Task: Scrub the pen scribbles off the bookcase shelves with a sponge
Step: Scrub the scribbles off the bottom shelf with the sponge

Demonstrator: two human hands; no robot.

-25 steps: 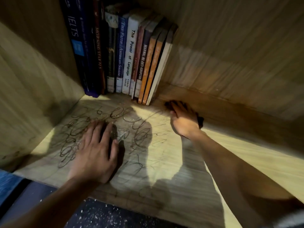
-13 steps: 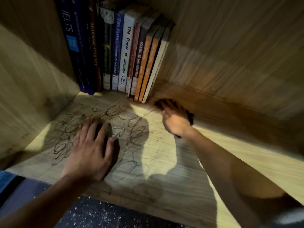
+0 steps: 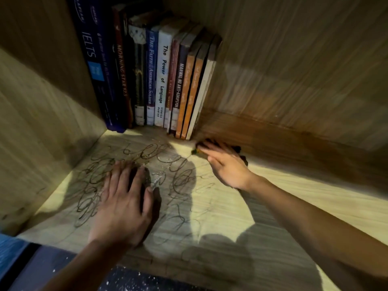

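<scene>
The head view looks down into a wooden bookcase compartment. The left hand (image 3: 122, 203) lies flat on the shelf (image 3: 220, 208), fingers straight and slightly spread, pressing on the black pen scribbles (image 3: 180, 177) that loop across the board's left half; a dark patch under its fingers is too shadowed to identify. The right hand (image 3: 225, 163) reaches toward the back, fingers extended over a dark sponge (image 3: 197, 151) with a greenish-yellow edge, pressing it onto the shelf just beside the foot of a row of upright books (image 3: 161, 80). White specks (image 3: 157, 177) lie among the scribbles near the left fingertips.
</scene>
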